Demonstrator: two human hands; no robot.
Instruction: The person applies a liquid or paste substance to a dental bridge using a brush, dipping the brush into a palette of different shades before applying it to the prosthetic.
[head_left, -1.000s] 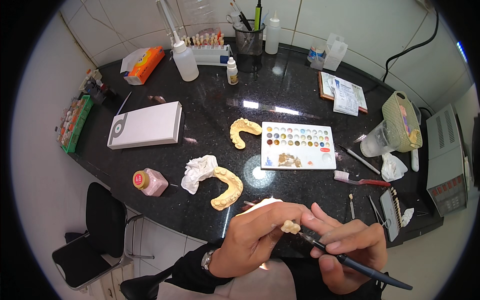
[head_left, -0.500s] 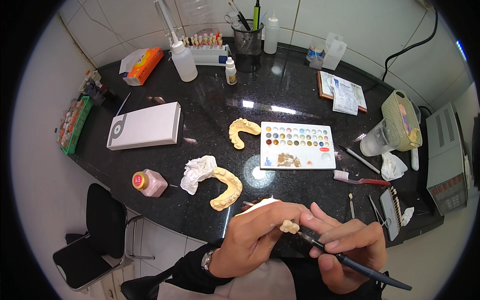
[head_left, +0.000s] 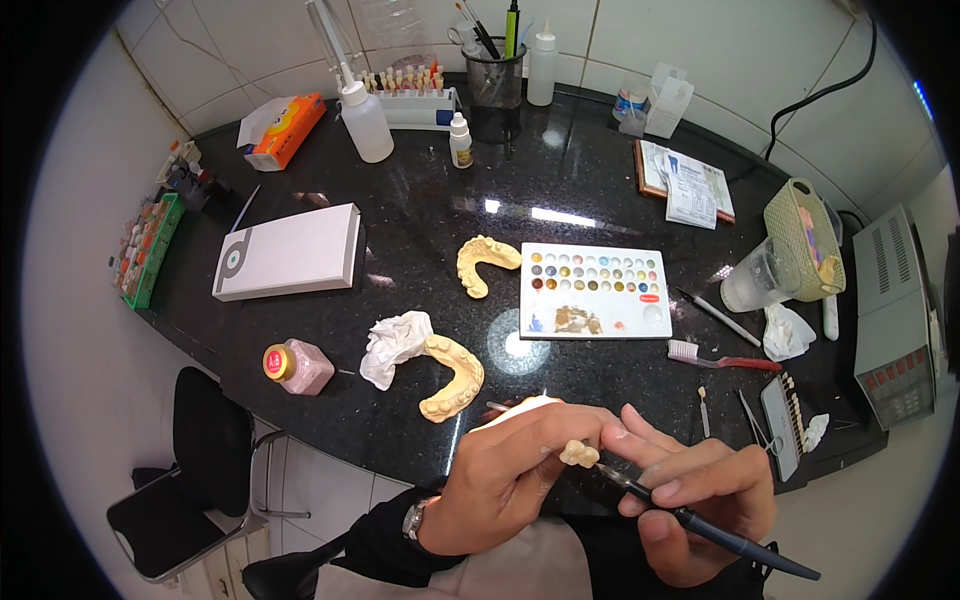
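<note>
Pinched between the fingers of my left hand [head_left: 505, 475] is a small cream-coloured dental bridge [head_left: 579, 454] with several tooth shapes. My right hand [head_left: 705, 500] grips a dark-handled fine brush [head_left: 745, 547] like a pen, its tip at the lower right side of the bridge. Whether the tip touches the bridge is hard to make out. The fingers of both hands meet just above the bridge. Beyond my left hand lies a yellowish plaster jaw model [head_left: 455, 378], beside a crumpled white tissue [head_left: 392, 350]. A second plaster jaw model [head_left: 482, 262] sits farther back.
A white paint palette [head_left: 597, 318] lies ahead on the black countertop [head_left: 420, 215]. At the right are a red toothbrush [head_left: 735, 362], a clear cup [head_left: 750, 280] and a shade guide [head_left: 782, 430]. A pink jar [head_left: 300, 368] and a white box [head_left: 290, 255] stand left.
The brush handle has shifted very slightly left in my right hand. My left hand and the bridge stay in the same place.
</note>
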